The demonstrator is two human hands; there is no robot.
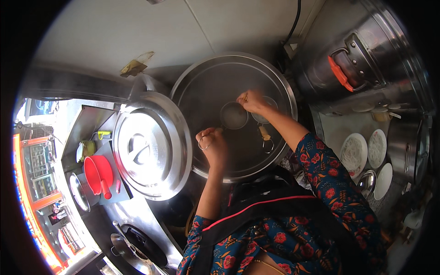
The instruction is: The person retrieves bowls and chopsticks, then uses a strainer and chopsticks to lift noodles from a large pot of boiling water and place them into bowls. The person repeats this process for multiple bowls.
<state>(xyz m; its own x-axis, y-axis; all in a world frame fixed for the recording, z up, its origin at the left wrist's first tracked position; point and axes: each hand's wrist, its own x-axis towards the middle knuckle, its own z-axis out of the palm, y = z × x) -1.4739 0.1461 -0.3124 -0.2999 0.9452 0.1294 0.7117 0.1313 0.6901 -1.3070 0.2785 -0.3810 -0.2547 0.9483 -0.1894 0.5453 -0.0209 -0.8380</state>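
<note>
A large round metal pot [206, 86] with dark, steamy contents lies before me. My left hand [212, 142] grips the handle of a round wire-mesh strainer [234, 116], whose metal ring end shows by the fingers. Over the pot, my right hand [252, 101] is at the strainer's upper right rim with its fingers pinched together; what they hold is too small to tell. Partly behind my right wrist is a second round strainer [263, 118], its wooden handle [264, 133] pointing towards me and ending in a metal loop.
A shiny metal lid [158, 113] leans at the pot's left side. Farther left are a red plastic dipper [98, 172] and a wok [129, 252]. A tall steel pot with a red-covered handle [340, 74] stands at the upper right, above plates of noodles [353, 153] and a white plate [383, 181].
</note>
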